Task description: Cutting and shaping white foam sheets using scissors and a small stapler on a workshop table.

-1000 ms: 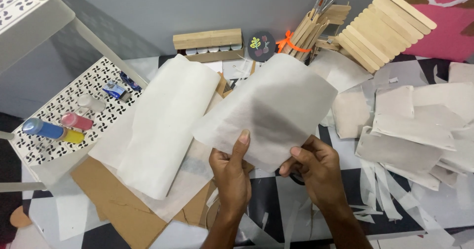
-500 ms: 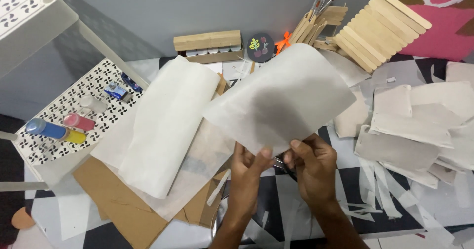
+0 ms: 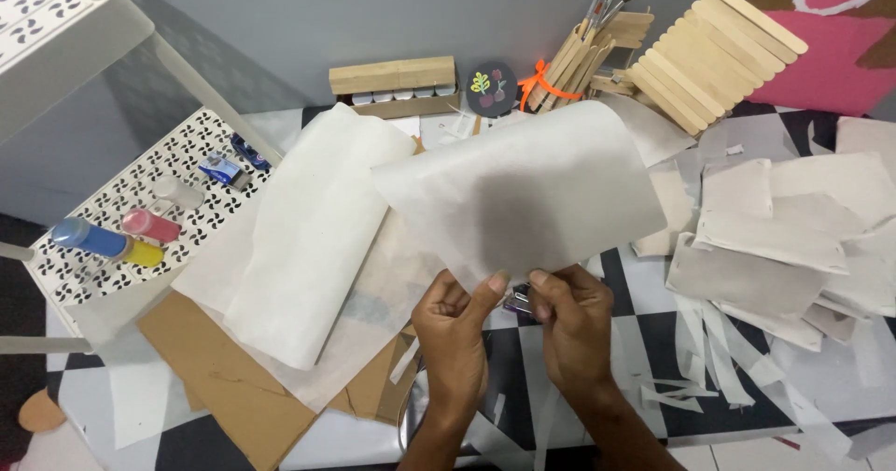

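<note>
A thin sheet (image 3: 523, 191) is held up over the table (image 3: 653, 294) by both hands.

The sheet's lower edge is pinched by the left hand (image 3: 455, 326) and the right hand (image 3: 574, 326), set close together, fingers closed on the paper. The sheet is seen whole and uncut; cut pieces (image 3: 775, 238) and strips (image 3: 709, 359) are already piled to the right. A larger roll (image 3: 308, 238) is left lying on cardboard (image 3: 224, 387) to the left.

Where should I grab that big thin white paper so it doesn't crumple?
Probably the thin paper sheet is best pinched at its near bottom edge, coming from below, as the left hand and right hand do. The sheet stands up, and that edge is free.
</note>
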